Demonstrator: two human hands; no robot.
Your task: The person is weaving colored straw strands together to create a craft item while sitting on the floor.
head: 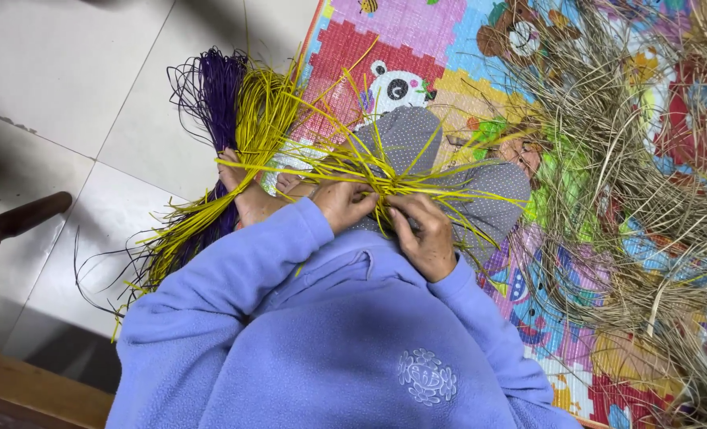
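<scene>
Fingers first: curled and pressed together on both sides, pinching the yellow strips (353, 163) at the place where these crossed, just above the lap. Gripped the crossing from the left with the left hand (344, 203), thumb side on top; closed over it from the right with the right hand (426, 236), knuckles bent, fingertips hidden under the strips. Held so close to the body probably to stop the crossing from slipping open (a judgement, not a certainty). Pinned the long tails of the strips to the side under what looked like a bare foot (246, 195), likely for the same reason.

Looked flat, narrow, glossy and springy, these strips, fanning stiffly in all directions. Lay beside them a purple bundle (218, 87), thinner and darker, on the pale tile floor (67, 79). Spread at the right over the colourful foam play mat (401, 40) a big heap of dry straw-coloured fibres (647, 159), rough and tangled. Showed under the hands grey dotted trousers (405, 131), soft and matte.
</scene>
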